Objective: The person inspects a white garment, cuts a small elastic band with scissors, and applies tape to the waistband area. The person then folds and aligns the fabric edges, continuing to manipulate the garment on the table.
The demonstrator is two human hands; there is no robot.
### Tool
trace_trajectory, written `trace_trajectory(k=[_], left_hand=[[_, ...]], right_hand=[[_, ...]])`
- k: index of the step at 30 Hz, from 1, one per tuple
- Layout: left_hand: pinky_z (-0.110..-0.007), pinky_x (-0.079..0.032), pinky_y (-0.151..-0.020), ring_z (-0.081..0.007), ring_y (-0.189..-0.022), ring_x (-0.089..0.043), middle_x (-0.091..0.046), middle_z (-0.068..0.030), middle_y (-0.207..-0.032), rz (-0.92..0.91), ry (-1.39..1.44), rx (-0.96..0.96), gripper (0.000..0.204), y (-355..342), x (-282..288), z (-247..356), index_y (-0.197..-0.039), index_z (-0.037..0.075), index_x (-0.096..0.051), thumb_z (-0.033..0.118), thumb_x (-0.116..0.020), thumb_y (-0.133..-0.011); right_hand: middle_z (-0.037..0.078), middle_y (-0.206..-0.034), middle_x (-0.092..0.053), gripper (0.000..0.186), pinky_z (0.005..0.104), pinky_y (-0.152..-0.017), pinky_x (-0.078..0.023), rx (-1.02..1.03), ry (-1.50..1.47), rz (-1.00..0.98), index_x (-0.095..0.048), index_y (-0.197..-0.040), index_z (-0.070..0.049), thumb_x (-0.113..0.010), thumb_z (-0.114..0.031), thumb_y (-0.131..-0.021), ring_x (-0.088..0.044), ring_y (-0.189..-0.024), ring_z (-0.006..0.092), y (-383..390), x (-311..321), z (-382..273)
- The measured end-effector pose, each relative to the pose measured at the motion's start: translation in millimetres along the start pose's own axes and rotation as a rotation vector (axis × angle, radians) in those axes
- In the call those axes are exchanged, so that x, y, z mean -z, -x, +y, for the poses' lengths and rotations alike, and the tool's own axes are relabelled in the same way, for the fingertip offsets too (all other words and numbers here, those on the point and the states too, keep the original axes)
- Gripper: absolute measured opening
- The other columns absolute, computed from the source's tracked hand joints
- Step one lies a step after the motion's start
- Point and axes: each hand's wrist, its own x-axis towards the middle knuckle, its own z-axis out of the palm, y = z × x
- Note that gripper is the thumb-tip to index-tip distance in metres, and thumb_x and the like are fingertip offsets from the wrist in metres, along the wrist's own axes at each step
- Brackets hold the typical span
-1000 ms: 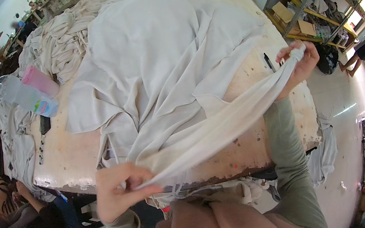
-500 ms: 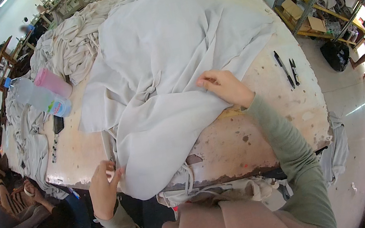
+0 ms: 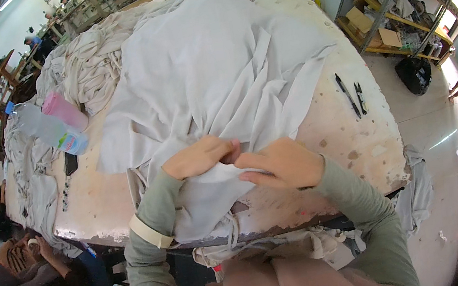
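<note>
A large light-grey piece of fabric [image 3: 193,65], perhaps a garment, lies spread and creased over the worktable. My left hand [image 3: 198,157] and my right hand [image 3: 286,165] meet at its near part, thumbs and fingers pinched on the cloth only a small gap apart. Folds fan away from my hands toward the far side. Below them, a flap of the same fabric hangs down to the table's near edge, partly covered by my left forearm. A thin strip or tie [image 3: 232,229] dangles there.
The worn table [image 3: 341,167] carries a clear bottle [image 3: 44,127], a pink tumbler [image 3: 64,111], a phone [image 3: 70,162] and two black pens [image 3: 347,95]. More crumpled grey cloth [image 3: 80,71] is heaped at the left. Another person [image 3: 40,274] sits at the lower left; shelves [image 3: 392,3] stand at the right.
My left hand has come up and right from the table's near edge onto the fabric. My right hand has moved down and slightly left. Both now grip the cloth, and its near flap is gathered.
</note>
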Motion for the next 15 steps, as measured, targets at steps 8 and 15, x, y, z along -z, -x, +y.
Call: trace_trajectory(k=[8,15], left_hand=[[-0.027,-0.035,-0.061,-0.0125,-0.064,-0.044,-0.049,-0.0036,-0.066,0.189,0.08,0.015,0.03,22.3,8.7,18.8,-0.081,-0.002,-0.057,0.023,-0.049,-0.095],[-0.023,-0.026,-0.06,-0.008,-0.065,-0.033,-0.039,0.0024,-0.069,0.651,0.233,-0.189,0.026,32.6,-1.4,-0.8,-0.075,0.001,-0.053,0.021,-0.056,-0.092]], right_hand=[[0.007,-0.068,-0.056,0.018,0.0302,-0.059,-0.042,0.043,-0.423,0.062,-0.06,-0.095,-0.006,-0.055,-0.023,-0.092,-0.053,-0.06,0.0181,36.4,73.2,15.9],[0.0,-0.07,-0.049,0.026,0.0242,-0.062,-0.034,-0.373,-0.368,0.233,-0.061,-0.097,-0.002,-0.05,-0.026,-0.096,-0.038,-0.065,0.0082,28.0,34.6,55.2]])
